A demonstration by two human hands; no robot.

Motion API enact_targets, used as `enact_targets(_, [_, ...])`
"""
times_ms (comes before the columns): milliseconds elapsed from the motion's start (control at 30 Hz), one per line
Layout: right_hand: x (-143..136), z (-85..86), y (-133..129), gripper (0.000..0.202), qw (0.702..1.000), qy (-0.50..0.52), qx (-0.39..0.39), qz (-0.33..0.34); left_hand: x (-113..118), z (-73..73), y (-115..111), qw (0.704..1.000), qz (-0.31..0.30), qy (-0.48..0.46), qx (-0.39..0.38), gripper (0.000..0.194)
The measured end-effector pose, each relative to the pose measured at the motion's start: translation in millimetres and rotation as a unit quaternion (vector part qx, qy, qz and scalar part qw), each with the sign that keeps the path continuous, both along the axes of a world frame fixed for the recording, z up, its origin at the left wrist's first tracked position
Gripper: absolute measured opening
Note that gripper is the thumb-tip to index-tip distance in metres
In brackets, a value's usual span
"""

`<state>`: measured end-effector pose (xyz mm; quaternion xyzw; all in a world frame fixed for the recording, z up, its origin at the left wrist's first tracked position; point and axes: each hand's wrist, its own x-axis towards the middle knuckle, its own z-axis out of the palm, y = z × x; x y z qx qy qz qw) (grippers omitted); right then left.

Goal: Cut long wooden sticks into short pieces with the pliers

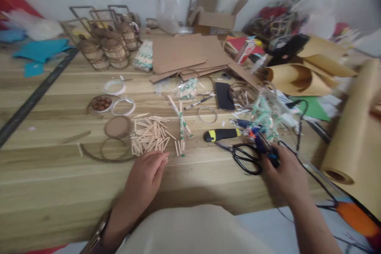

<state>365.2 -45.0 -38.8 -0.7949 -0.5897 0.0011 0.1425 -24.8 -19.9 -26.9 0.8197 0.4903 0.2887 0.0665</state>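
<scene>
My left hand (147, 172) rests at the near edge of a pile of short wooden sticks (150, 135), its fingertips pressed together; anything between them is hidden. Wrapped round a dark blue and black glue gun (263, 145) is my right hand (287, 170), on the right side of the table. Black-handled scissors (247, 158) lie just left of that hand, and a yellow-and-black handled tool (222, 135) lies behind them. Wrapped sticks (181, 127) lie beyond my left hand, next to a round brown cardboard disc (118, 126).
White tape rolls (123, 106) and a dish of brown balls (101, 103) lie at left. Small wooden buckets (114, 49) stand behind. Cardboard sheets (181, 53), a phone (224, 96) and plastic-wrapped sticks (264, 113) occupy the middle and right. A brown paper roll (351, 127) borders the right.
</scene>
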Motion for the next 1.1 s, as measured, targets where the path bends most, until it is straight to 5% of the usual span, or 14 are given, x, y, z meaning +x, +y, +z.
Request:
enact_targets(133, [0,9.2,-2,0.024,0.997,0.013,-0.066,-0.041,-12,5.2,-12,0.998,0.035,-0.007,-0.046,0.031])
enact_targets(400, [4,11.6,8,0.026,0.997,-0.020,-0.075,0.027,-21,2.0,-19,0.998,0.033,0.005,-0.052,0.033])
enact_targets(600, [5,15.1,14,0.026,0.998,-0.038,-0.040,0.043,-26,-11.9,-20,0.991,-0.064,0.109,-0.041,0.033])
enact_targets(767, [-47,27.9,17,0.027,0.996,-0.012,0.017,0.082,-39,-31.8,-9,0.975,-0.111,0.179,-0.065,0.036])
enact_targets(867, [-91,31.2,30,0.024,0.984,0.073,-0.065,0.147,-49,-40.2,2,0.977,-0.102,0.182,-0.049,0.037])
enact_targets(1033, [-158,35.5,73,0.023,0.966,0.072,-0.150,0.196,-36,-27.6,8,0.982,-0.054,0.183,-0.014,0.035])
enact_targets(1100, [-182,38.3,95,0.026,0.968,0.038,-0.162,0.189,-17,-19.1,8,0.977,-0.099,0.190,0.005,0.034])
